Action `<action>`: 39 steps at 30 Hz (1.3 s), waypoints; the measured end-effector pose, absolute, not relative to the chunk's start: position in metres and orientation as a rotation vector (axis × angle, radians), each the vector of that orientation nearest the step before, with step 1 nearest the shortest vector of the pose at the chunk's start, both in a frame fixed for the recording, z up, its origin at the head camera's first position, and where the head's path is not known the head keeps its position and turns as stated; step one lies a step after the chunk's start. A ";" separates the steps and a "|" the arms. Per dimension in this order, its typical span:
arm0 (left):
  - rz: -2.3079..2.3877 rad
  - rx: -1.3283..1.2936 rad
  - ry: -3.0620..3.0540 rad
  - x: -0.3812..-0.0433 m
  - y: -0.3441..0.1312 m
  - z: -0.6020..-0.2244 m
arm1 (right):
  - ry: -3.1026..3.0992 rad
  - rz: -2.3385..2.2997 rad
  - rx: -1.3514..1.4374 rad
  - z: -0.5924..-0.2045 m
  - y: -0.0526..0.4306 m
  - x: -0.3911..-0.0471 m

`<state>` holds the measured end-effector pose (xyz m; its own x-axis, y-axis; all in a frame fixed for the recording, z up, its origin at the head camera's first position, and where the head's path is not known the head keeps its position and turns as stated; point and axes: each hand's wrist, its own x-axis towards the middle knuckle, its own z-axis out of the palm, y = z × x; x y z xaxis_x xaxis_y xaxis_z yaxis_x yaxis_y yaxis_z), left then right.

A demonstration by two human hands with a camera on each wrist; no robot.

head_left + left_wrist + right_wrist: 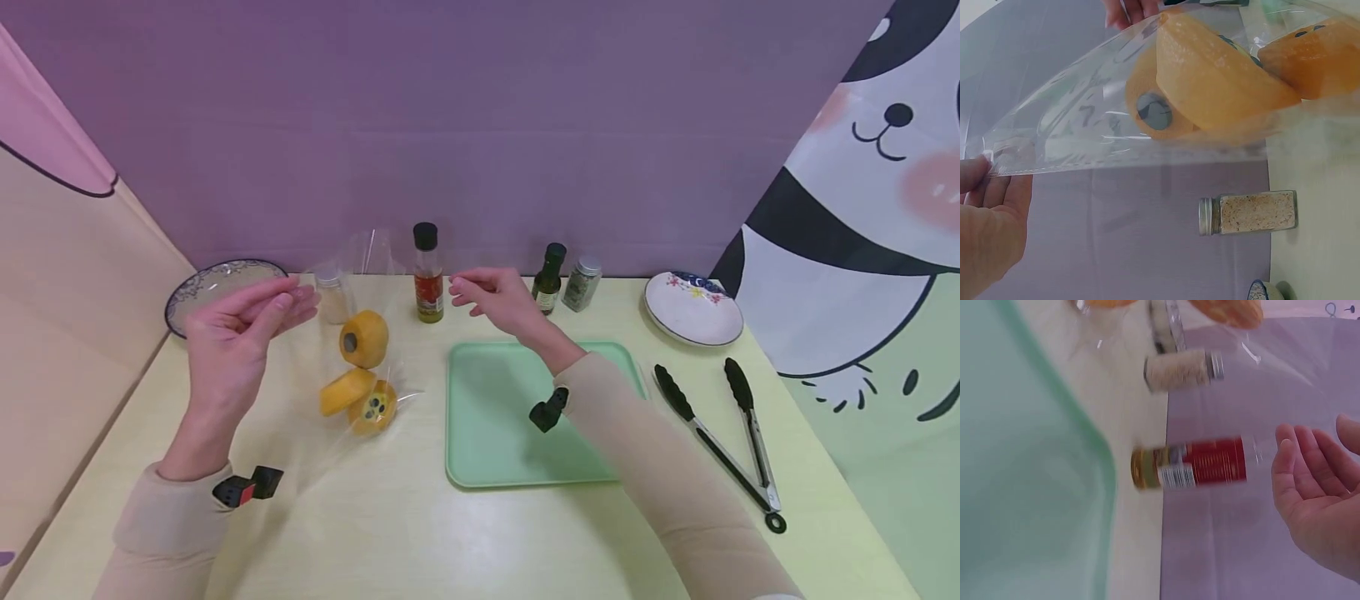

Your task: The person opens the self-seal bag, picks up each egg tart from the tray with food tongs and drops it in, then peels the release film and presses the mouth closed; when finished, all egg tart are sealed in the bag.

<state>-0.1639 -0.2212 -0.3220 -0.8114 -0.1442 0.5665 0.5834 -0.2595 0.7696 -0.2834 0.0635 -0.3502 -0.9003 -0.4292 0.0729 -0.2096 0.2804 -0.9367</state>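
My left hand (243,333) pinches the upper corner of a clear plastic bag (1072,119) between thumb and fingers, seen best in the left wrist view. Inside the bag are several rounded orange-yellow pieces (364,339) with dark round spots, one with a patterned face; their kind is unclear. On the bag's other side, my right hand (498,300) is raised with fingers loosely bent and nothing in them. A black-capped bottle with a red label (1210,465) stands nearest to the right hand.
A green tray (480,450) lies under the right forearm. At the back stand a small dark bottle (550,279), a grey-lidded jar (582,285) and a jar of pale grains (1257,212). Tongs (720,454) lie spread at the right. Plates stand far left (183,296) and right (690,312).
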 end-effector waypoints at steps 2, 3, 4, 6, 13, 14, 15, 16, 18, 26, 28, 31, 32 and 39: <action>-2.112 -0.552 -1.534 -0.164 -0.221 -0.322 | 2.314 -1.711 -0.572 -0.351 0.050 -0.286; -2.110 -0.555 -1.538 -0.164 -0.221 -0.322 | 2.289 -1.736 -0.562 -0.351 0.044 -0.286; -2.108 -0.556 -1.542 -0.163 -0.221 -0.322 | 2.262 -1.762 -0.557 -0.352 0.038 -0.288; -2.079 -0.540 -1.576 -0.163 -0.220 -0.322 | 2.193 -1.826 -0.536 -0.353 0.027 -0.290; -2.021 -0.540 -1.634 -0.160 -0.219 -0.320 | 1.903 -1.961 -0.450 -0.353 -0.001 -0.300; -2.025 -0.550 -1.629 -0.160 -0.219 -0.320 | 1.870 -1.963 -0.443 -0.354 -0.004 -0.302; -2.020 -0.554 -1.634 -0.160 -0.219 -0.320 | 1.837 -1.965 -0.436 -0.354 -0.006 -0.303; -2.018 -0.556 -1.636 -0.159 -0.219 -0.320 | 1.801 -1.965 -0.430 -0.354 -0.008 -0.304; -2.013 -0.566 -1.637 -0.159 -0.219 -0.320 | 1.739 -1.953 -0.436 -0.354 -0.010 -0.305; -2.000 -0.609 -1.661 -0.159 -0.220 -0.320 | 1.677 -1.895 -0.473 -0.351 -0.013 -0.307; -1.996 -0.607 -1.670 -0.159 -0.220 -0.320 | 1.680 -1.902 -0.471 -0.350 -0.014 -0.308; -1.986 -0.613 -1.680 -0.158 -0.221 -0.320 | 1.681 -1.918 -0.449 -0.350 -0.015 -0.308; -1.984 -0.617 -1.682 -0.157 -0.221 -0.320 | 1.680 -1.927 -0.433 -0.350 -0.016 -0.308; -1.963 -0.570 -1.702 -0.155 -0.222 -0.321 | 1.766 -1.959 -0.411 -0.348 -0.015 -0.303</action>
